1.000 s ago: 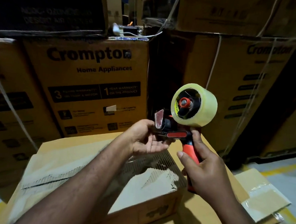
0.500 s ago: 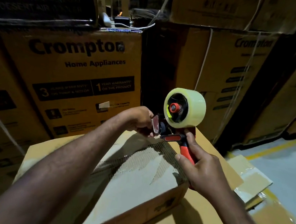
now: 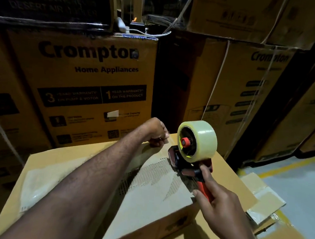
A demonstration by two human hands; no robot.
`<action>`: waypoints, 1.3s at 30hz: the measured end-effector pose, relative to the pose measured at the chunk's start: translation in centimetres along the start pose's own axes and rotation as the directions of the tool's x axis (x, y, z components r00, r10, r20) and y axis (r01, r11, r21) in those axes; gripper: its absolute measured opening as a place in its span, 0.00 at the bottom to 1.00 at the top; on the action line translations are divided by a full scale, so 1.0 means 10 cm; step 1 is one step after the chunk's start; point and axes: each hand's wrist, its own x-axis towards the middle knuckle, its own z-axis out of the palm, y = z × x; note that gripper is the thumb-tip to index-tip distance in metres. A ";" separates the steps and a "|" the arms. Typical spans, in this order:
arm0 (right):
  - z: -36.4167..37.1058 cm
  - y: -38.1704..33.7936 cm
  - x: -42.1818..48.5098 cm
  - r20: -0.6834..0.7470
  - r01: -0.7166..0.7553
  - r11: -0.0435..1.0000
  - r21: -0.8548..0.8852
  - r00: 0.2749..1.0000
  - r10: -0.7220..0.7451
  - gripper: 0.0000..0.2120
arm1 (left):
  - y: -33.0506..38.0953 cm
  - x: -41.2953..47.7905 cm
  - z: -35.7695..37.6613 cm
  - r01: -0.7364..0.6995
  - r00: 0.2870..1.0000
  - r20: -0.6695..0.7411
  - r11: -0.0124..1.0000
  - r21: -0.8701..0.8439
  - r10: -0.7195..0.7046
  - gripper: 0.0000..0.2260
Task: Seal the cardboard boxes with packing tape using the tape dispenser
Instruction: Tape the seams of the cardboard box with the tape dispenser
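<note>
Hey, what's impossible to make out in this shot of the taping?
Head view:
- Left hand: fingertips curled behind its knuckles; whether they pinch anything is unclear.
- Tape dispenser: handle mostly covered by the right hand.
- Cardboard box: near edge cut off by the frame's bottom.

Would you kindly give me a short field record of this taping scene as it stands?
box: flaps closed, top surface torn
left hand: curled at the box's far edge, seems to pinch the tape end
right hand: grips the handle of the tape dispenser
tape roll: clear, mounted on the dispenser
behind: stacked printed cartons
</note>
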 end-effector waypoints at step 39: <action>0.05 -0.15 0.27 0.026 -0.025 0.998 -0.065 0.999 0.027 0.36 | -0.32 0.42 0.01 0.024 0.999 -0.047 0.997 0.080 -0.020 0.09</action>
